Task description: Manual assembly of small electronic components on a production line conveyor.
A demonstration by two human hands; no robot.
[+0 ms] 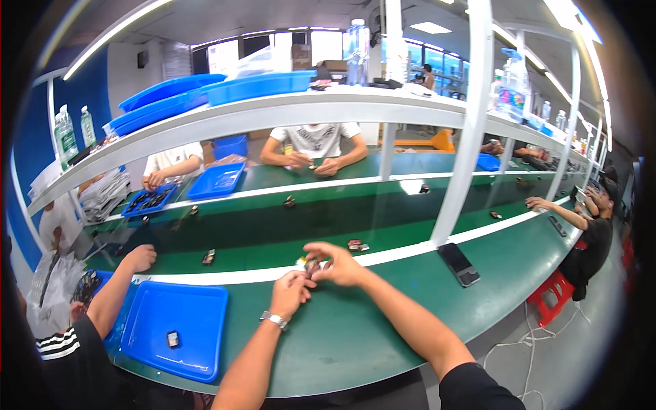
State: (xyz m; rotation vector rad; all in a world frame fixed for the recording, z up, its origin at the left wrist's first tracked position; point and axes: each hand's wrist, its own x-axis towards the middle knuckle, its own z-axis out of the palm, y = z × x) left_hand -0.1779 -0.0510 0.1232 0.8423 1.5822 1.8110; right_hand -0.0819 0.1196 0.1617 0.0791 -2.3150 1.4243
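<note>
Close together above the white strip at the belt's near edge, my two hands meet at a small dark reddish part with a yellow bit (313,267). My right hand (342,266) curls thumb and fingers around it from the right. From the lower left, my left hand (291,292) pinches at its near side, a metal-banded watch on that wrist. The fingers hide much of the part, and its exact kind is too small to make out. Just beyond my right hand, a couple of small red and dark parts (356,245) lie on the green belt.
A blue tray (220,328) with one small part (173,339) sits left of my forearm. A black phone (459,265) lies right, beside a white post (465,130). A co-worker's arm (116,301) reaches in at left; others sit opposite. Overhead runs a shelf (273,117).
</note>
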